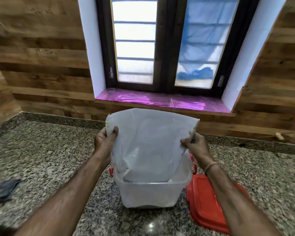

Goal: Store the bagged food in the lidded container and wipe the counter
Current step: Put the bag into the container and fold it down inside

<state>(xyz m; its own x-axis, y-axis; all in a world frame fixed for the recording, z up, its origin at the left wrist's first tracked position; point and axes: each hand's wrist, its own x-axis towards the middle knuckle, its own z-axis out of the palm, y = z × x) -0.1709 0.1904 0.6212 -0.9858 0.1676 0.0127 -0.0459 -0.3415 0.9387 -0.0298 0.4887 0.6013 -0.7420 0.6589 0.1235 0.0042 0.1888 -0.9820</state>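
The person held a white plastic bag of food (148, 138) upright with both hands over a clear plastic container (152, 195) that stood on the speckled granite counter (58, 150). The left hand (105, 142) gripped the bag's upper left edge, thumb pressed on the front and fingers curled behind. The right hand (197, 145) pinched the bag's right edge a little lower down, its fingers curled around the plastic. A thread band (210, 166) circled the right wrist. The bag's lower end sat inside the container's open top while most of the bag rose above the rim; whether it touched the bottom could not be told. Red latches (111, 172) hung at the container's sides. The red lid (209, 203) lay flat on the counter just to the right of the container. A grey cloth (4, 189) lay crumpled well to the left, near the counter's edge.
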